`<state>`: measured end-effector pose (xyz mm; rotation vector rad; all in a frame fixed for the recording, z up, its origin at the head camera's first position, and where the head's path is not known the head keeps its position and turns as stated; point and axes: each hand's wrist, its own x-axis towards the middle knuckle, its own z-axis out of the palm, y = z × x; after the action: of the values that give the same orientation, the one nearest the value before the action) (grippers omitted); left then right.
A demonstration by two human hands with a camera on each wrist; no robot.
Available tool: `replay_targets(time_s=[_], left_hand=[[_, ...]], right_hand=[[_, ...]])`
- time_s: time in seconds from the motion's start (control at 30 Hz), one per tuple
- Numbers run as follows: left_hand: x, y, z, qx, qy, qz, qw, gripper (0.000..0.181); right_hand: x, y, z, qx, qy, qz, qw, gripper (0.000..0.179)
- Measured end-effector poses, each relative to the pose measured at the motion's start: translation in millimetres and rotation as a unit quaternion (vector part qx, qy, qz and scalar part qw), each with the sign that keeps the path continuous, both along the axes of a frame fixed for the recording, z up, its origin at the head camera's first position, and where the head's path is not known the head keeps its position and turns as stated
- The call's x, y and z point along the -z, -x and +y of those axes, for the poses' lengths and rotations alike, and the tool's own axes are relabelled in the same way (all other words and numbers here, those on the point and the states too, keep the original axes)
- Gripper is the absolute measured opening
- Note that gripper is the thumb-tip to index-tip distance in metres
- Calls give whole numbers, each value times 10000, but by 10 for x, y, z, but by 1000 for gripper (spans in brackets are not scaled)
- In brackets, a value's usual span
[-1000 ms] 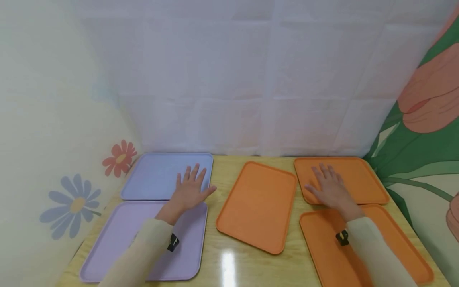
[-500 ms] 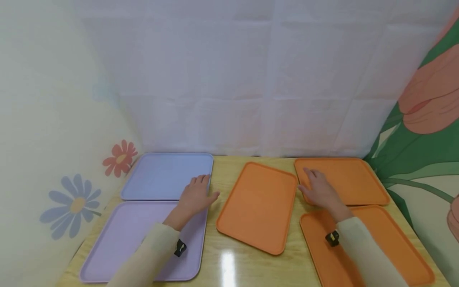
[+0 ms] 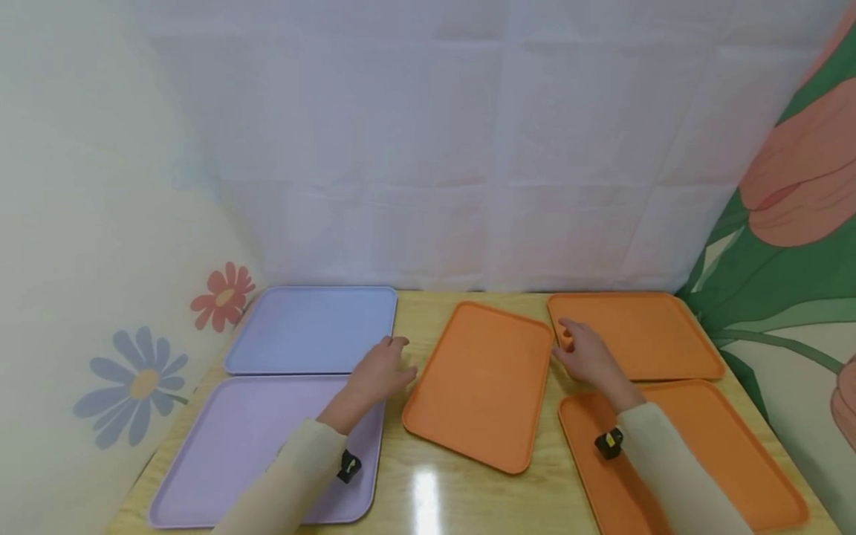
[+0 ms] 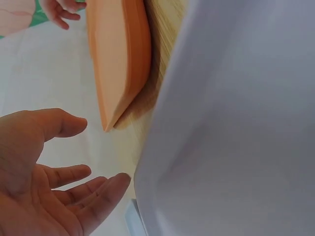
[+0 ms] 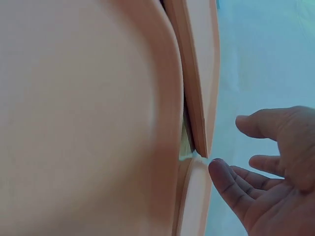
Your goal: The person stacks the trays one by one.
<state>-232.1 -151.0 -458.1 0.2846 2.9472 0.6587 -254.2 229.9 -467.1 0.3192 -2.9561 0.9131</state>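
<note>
The middle tray, a smooth orange rectangle with rounded corners, lies askew on the glossy, wood-grained worktop, between the left hand and the right hand, each near one long side. The wrist views show what the head view hides: both palms, thumbs standing apart from softly bent fingers, and, from the left, the depth of the tray's rim.

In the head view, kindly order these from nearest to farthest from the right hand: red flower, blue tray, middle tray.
1. Middle tray: just left of the right hand.
2. Blue tray: back left.
3. Red flower: on the left wall.
</note>
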Motion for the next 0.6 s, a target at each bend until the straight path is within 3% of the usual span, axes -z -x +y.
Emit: replay_targets(time_s=[0.27,0.47,0.6], left_hand=[[18,4,91,148,-159,-308,9993,57],[34,20,138,437,-150,-420,9980,58],[46,36,165,492,-170,-657,9965,60]], right_hand=[[20,-7,-65,25,390,-311,9988,55],[31,6,-134,228,255,-690,9970,57],[39,40,-187,409,72,-973,9944,37]])
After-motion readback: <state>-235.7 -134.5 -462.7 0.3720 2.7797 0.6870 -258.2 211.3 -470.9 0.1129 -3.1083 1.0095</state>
